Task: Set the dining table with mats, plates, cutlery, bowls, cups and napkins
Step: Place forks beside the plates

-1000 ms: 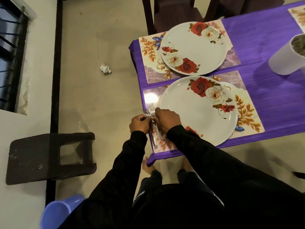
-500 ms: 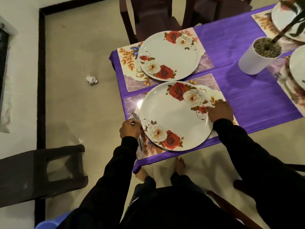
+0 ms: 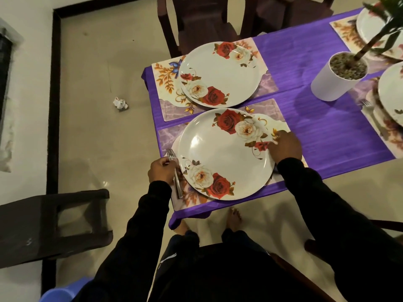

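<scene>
A white plate with red and white roses (image 3: 218, 149) lies on a floral mat (image 3: 169, 134) at the near corner of the purple-clothed table (image 3: 305, 62). My left hand (image 3: 161, 173) grips forks (image 3: 177, 184) at the plate's left edge, tines pointing away from me and handles lying over the mat. My right hand (image 3: 285, 147) rests knuckles up at the plate's right rim, on the mat; whatever lies under it is hidden. A second rose plate (image 3: 220, 68) sits on its own mat (image 3: 165, 79) just beyond.
A white pot with a plant (image 3: 333, 83) stands mid-table. More mats and plates, one with a fork (image 3: 370, 110), fill the right edge. Dark chairs (image 3: 196, 25) stand behind the table. On the floor to the left are a dark stool (image 3: 54, 225), crumpled paper (image 3: 120, 103) and a blue tub (image 3: 58, 295).
My right hand left the forks at the plate's left side and moved across to its right rim. My left hand stayed put with the forks. My view swung right.
</scene>
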